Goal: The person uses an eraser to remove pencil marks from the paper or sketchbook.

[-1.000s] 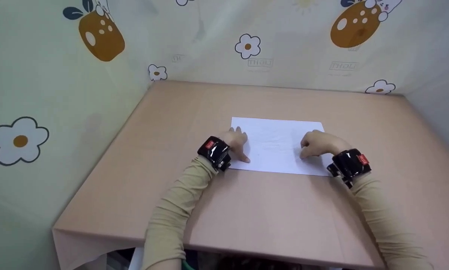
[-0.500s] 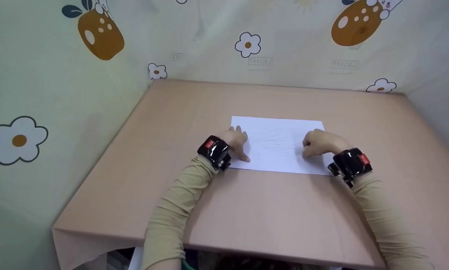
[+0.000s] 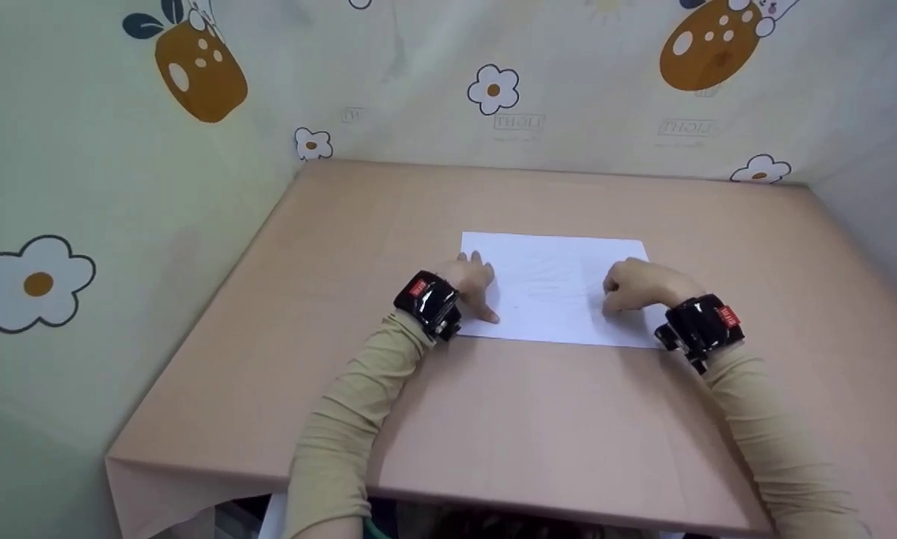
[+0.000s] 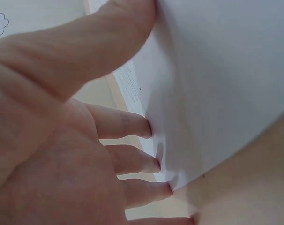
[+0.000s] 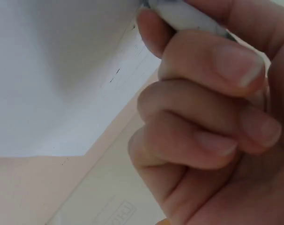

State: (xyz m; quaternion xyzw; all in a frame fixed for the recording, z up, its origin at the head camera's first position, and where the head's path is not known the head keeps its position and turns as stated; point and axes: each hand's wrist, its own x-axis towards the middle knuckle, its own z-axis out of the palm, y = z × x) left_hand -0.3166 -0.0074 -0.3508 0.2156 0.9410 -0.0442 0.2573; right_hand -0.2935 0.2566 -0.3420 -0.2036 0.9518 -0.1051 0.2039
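On the table (image 3: 531, 419), our spread left hand (image 3: 472, 284) rested on the paper (image 3: 542, 288) while our curled right hand (image 3: 638, 284) pinched a whitish object (image 5: 193, 17); weak left pressure risked the paper sliding.

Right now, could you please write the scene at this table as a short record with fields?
surface: tan-covered table
sheet: white paper, lying flat on the table
markings: faint thin lines on the paper
left hand: fingers spread, fingertips on the left part of the paper
right hand: fingers curled over the right part of the paper
held: small white object in the right hand; exact kind unclear
worn: black device on each wrist
background: pale wall covering with flower prints
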